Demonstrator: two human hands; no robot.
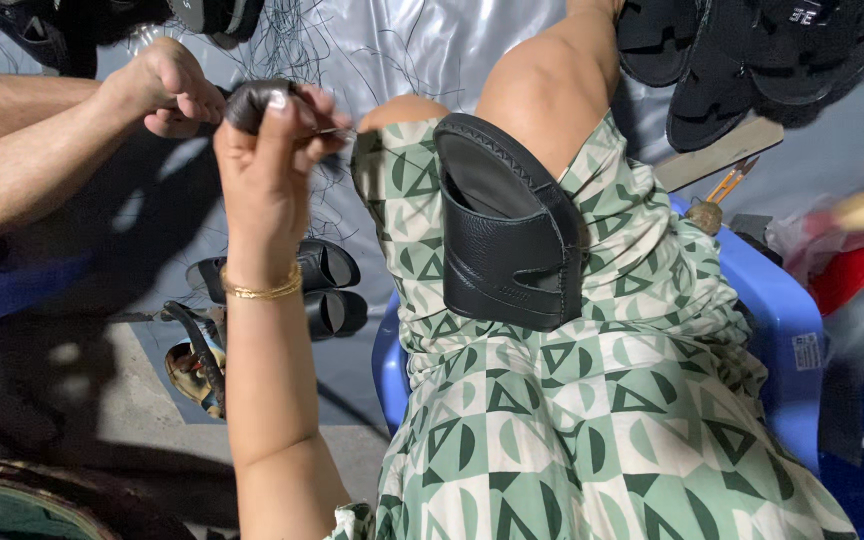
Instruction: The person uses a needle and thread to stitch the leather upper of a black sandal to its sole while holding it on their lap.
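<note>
Green patterned dress (592, 430) fills my near view, blue stool (772, 320) under it. Black leather sandal (507, 235) rests on knee, sole up, untouched. My left hand (267, 165) raised, fingers clamped on small dark leather piece (252, 100), thin needle-like tool (337, 130) pinched at thumb. My right hand: blur at right edge, can't tell grip. Another person's hand (167, 90) touches same piece from left. Pair of black sandals (327, 290) on floor below. I judge: keep piece steady, pinch close to stitch, thread taut.
</note>
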